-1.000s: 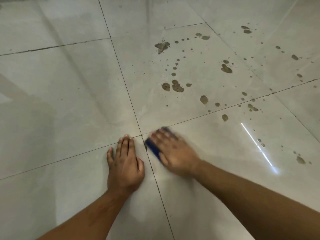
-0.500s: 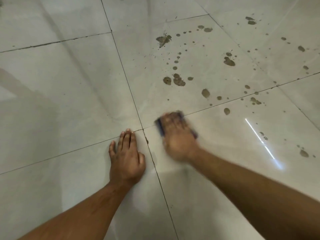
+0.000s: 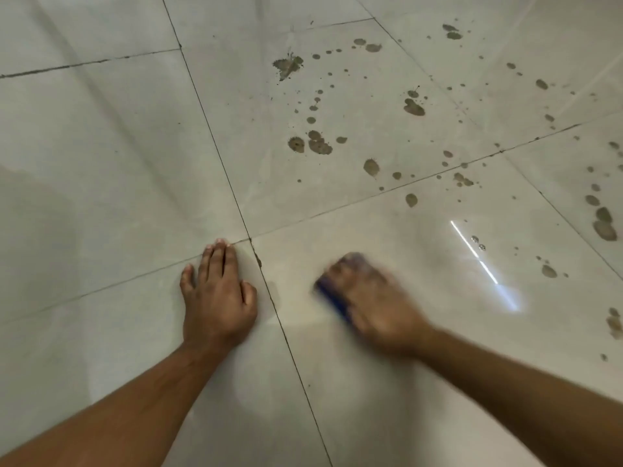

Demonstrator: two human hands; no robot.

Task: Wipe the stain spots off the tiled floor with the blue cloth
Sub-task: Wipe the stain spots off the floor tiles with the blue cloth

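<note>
My right hand (image 3: 374, 308) lies blurred on top of the blue cloth (image 3: 332, 298) and presses it flat on the pale tiled floor (image 3: 118, 163), just right of a grout cross. Only the cloth's left edge and a bit of its far edge show past the fingers. My left hand (image 3: 219, 294) rests flat on the tile to the left, fingers straight and fingertips at the grout line. Brown stain spots (image 3: 318, 143) are scattered over the tiles beyond and to the right of the cloth; the nearest large one (image 3: 411, 199) lies ahead of my right hand.
More brown spots (image 3: 603, 224) run along the right edge, with a few (image 3: 614, 323) level with my right hand. A bright streak of reflected light (image 3: 485, 264) lies on the glossy tile right of the cloth. Dark grout lines (image 3: 215, 143) cross the floor.
My right hand has swept the cloth back toward me and rightward, away from the grout cross. My left hand stays planted. The view has shifted a little.
</note>
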